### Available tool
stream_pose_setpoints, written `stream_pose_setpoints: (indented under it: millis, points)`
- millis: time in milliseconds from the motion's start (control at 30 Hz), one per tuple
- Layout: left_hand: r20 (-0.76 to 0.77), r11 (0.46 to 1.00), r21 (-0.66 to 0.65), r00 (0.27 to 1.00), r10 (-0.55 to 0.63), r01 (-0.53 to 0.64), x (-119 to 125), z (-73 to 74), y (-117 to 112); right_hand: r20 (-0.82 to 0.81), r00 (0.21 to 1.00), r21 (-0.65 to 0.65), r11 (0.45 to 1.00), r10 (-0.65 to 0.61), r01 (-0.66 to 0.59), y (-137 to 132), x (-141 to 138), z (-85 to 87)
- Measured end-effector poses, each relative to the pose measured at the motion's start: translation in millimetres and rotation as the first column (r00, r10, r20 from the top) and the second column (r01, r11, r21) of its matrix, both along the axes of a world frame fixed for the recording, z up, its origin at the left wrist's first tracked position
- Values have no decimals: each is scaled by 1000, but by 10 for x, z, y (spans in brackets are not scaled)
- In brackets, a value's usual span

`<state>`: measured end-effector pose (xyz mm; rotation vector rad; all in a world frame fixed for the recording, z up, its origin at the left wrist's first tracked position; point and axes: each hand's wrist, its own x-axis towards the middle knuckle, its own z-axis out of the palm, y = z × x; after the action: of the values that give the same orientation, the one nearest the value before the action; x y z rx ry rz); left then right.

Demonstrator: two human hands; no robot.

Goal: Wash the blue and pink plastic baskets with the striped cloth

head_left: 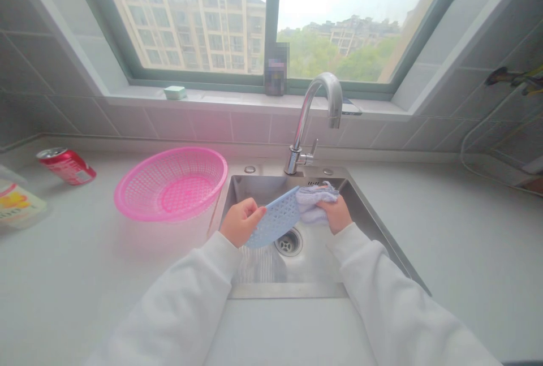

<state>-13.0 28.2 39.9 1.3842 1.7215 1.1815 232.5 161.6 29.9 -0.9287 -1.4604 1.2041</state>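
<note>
Over the steel sink [292, 291], my left hand [241, 220] grips the near left edge of a light blue perforated plastic basket [276, 220], its thumb on the rim. The basket is tilted, with its holed side facing me. My right hand [337, 213] is closed around a bunched pale lilac cloth [313, 202], which presses against the basket's right end. That end is hidden behind the cloth. Below the basket shows the round drain [289, 242].
A chrome faucet [300, 123] arches over the sink's back edge. Left of the sink stand a pink basket [172, 185], a tipped red can [68, 166] and a partly visible bottle [19, 202]. A green soap-like block [175, 92] lies on the windowsill.
</note>
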Motion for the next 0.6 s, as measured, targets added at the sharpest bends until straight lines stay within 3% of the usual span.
stream_pose_setpoints:
  millis: [100,300,600]
  points:
    - [29,1000,4,1000,7,-8,0,4,-1,0,1000,4,1000,-17,17,12,23,-10]
    - [29,1000,-11,1000,3,-3,-2,-43,40,53,987,-7,989,149,-149,-175,-120,-15]
    - [174,998,18,982,-67,65,-33,25,-14,49,982,-44,982,-182,184,146,105,-34]
